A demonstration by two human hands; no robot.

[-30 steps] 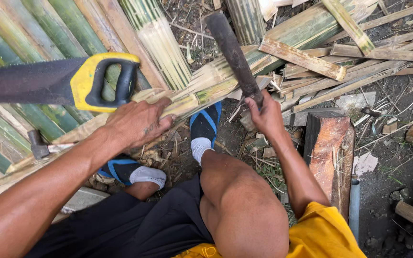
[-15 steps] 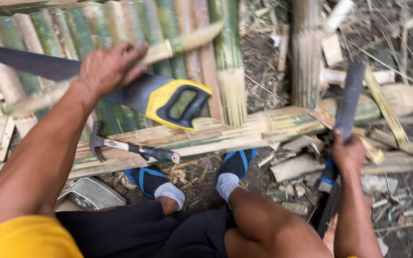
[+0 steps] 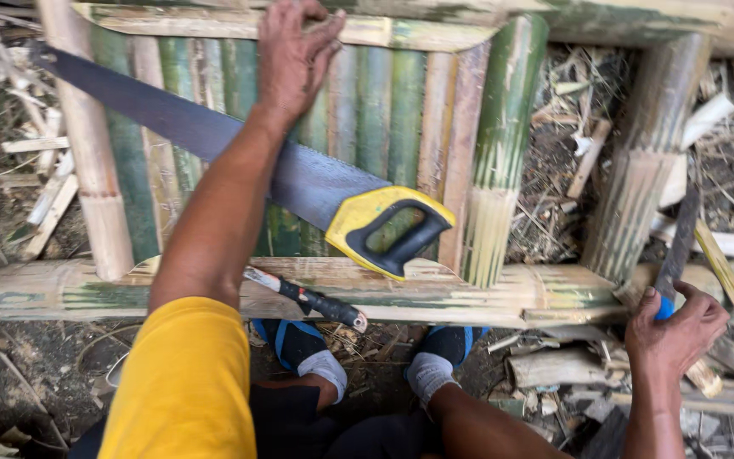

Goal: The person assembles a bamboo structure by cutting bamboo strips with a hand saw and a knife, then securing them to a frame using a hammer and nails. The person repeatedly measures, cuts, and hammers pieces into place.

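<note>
step: positioning slat | left hand pressing flat, fingers apart, on far bamboo slat | right hand clamping machete | next: likely needing steady aim

A bamboo frame of split green slats lies on the dirt ground. A yellow-handled handsaw rests across the frame's slats, a hammer on its near rail. Bamboo offcuts litter the ground beside the frame.
</note>
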